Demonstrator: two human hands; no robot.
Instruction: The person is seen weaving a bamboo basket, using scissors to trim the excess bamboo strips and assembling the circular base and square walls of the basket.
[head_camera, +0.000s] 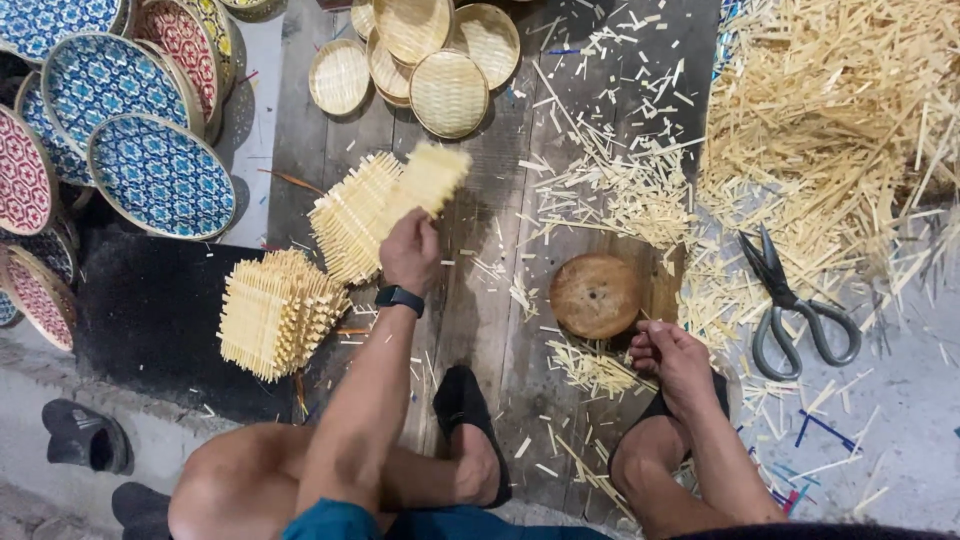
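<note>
- Pale square woven bamboo mat (420, 185) sits above a stack of such mats (350, 215), pinched by the left hand (410, 250).
- Right hand (672, 358) is curled shut beside the round wooden block (596, 295).
- Grey scissors (795, 310) lie right, near the straw pile's (830, 110) edge.
- Bare planks (470, 310) lie between the hands.

Two stacks of woven bamboo squares: one (385, 205) held in the left fingers, one (278, 312) left of them. Five plain round bamboo trays (449, 93) above. One round wooden block (596, 294), one pair of scissors (795, 305) right of the right fingers. Seven patterned trays (160, 175) showed far left.
</note>
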